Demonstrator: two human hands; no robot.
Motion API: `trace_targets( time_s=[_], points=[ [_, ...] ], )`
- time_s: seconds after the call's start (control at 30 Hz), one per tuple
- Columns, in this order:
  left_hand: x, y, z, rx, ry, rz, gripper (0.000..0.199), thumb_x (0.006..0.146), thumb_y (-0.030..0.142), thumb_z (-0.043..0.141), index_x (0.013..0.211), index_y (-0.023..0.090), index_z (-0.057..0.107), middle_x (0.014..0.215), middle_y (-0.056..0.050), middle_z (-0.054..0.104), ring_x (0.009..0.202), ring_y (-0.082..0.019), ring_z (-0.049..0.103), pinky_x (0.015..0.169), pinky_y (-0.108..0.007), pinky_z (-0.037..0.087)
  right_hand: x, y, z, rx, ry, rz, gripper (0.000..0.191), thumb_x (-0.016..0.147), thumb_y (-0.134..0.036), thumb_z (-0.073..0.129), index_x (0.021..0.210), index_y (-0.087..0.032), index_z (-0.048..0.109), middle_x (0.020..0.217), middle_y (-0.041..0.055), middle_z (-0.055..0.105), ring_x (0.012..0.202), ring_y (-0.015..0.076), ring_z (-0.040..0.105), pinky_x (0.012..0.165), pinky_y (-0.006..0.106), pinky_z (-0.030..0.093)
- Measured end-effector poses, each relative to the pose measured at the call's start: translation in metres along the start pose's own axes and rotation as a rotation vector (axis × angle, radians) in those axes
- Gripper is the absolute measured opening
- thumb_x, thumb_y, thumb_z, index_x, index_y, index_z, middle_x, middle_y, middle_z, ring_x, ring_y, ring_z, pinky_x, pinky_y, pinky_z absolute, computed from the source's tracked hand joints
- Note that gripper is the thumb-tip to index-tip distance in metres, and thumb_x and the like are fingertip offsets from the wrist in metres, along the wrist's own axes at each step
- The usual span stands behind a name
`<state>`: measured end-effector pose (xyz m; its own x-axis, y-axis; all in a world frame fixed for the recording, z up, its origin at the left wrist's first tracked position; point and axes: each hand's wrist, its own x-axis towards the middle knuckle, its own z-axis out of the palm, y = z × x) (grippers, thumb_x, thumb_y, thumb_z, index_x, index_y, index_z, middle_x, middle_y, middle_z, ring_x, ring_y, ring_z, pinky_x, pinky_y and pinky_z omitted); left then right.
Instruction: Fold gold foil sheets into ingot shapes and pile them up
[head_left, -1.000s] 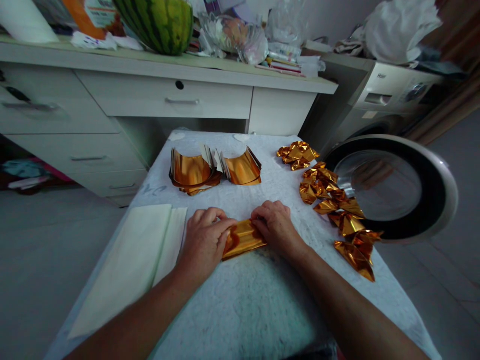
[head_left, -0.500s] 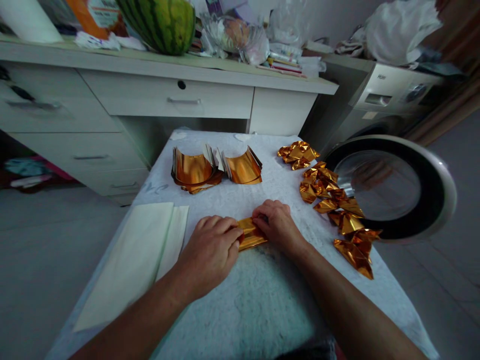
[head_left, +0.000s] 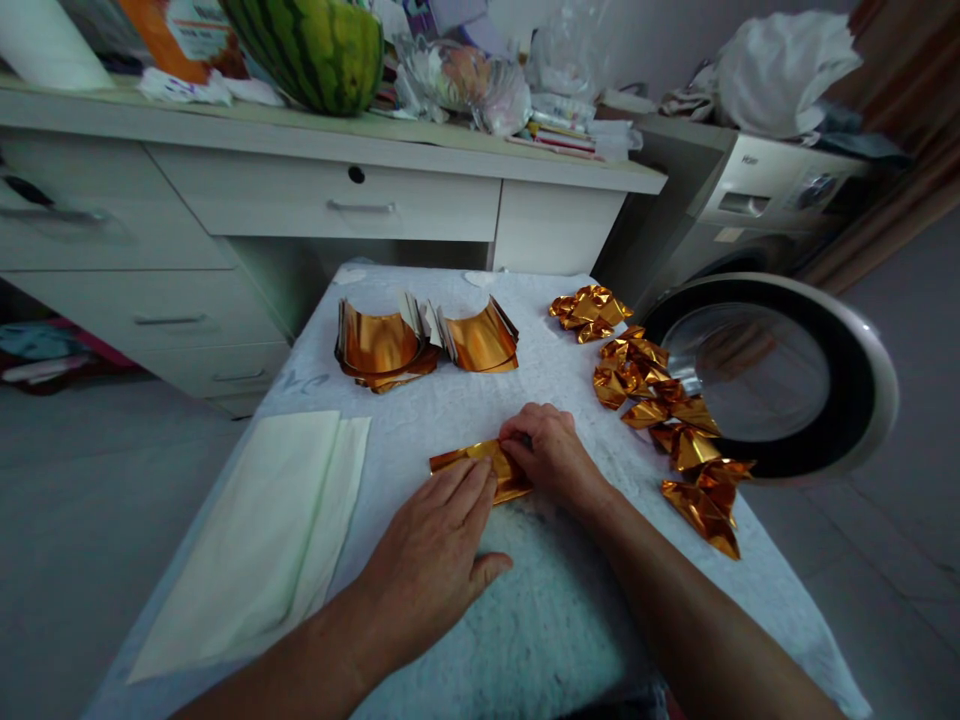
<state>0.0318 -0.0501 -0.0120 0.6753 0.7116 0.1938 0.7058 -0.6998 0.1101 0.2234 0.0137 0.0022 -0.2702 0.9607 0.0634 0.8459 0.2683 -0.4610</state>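
Observation:
A folded strip of gold foil paper (head_left: 512, 477) lies on the cloth-covered table. My left hand (head_left: 442, 550) rests flat on its left part, fingers stretched out and thumb apart. At the strip's right end, my right hand (head_left: 551, 450) pinches the foil between thumb and curled fingers. Beyond the hands stand two curved stacks of gold sheets, a left one (head_left: 382, 342) and a right one (head_left: 480, 338). Folded gold foil pieces (head_left: 634, 365) form a line along the table's right side. Pale folded sheets (head_left: 247, 530) lie on the left.
Behind the table (head_left: 405, 398) is a white counter (head_left: 247, 125) with drawers, holding a watermelon (head_left: 315, 50) and plastic bags (head_left: 499, 95). A washing machine (head_left: 750, 200) stands at the right, its round door (head_left: 855, 380) open beside the table.
My left hand has opened from its curled grip and flattened over the foil, exposing the strip's left end. My right hand keeps its pinch. The view has shifted slightly.

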Motion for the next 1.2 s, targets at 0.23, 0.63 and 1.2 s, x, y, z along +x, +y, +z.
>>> trace_targets(
  time_s=[0.23,0.63,1.2],
  points=[
    [-0.002,0.007,-0.001,0.053,-0.006,0.031,0.078,0.076,0.056,0.070,0.136,0.009,0.050,0.145,-0.021,0.049,0.133,-0.037,0.047,0.107,-0.052,0.044,-0.004,-0.006,-0.008,-0.024,-0.009,-0.045,0.020,0.089,-0.012,0.057,0.081,-0.021,0.073,0.087,0.0039,0.067,0.090,0.0202,0.055,0.083,0.034,0.035],
    [-0.001,0.010,-0.001,0.033,-0.010,0.021,0.074,0.081,0.055,0.064,0.137,0.010,0.047,0.146,-0.023,0.048,0.136,-0.037,0.043,0.108,-0.052,0.043,-0.010,-0.021,-0.008,0.161,-0.087,-0.126,0.023,0.089,-0.009,0.047,0.091,-0.016,0.069,0.088,0.0047,0.072,0.079,0.0149,0.063,0.073,0.024,0.042],
    [-0.040,0.010,0.000,0.016,0.090,0.001,0.048,0.087,0.038,0.061,0.126,0.010,0.055,0.128,-0.019,0.062,0.117,-0.033,0.061,0.096,-0.049,0.055,-0.018,-0.034,-0.012,-0.046,-0.185,-0.142,0.014,0.083,-0.012,0.055,0.096,-0.016,0.060,0.096,0.0071,0.065,0.088,0.0184,0.058,0.080,0.028,0.042]
  ],
)
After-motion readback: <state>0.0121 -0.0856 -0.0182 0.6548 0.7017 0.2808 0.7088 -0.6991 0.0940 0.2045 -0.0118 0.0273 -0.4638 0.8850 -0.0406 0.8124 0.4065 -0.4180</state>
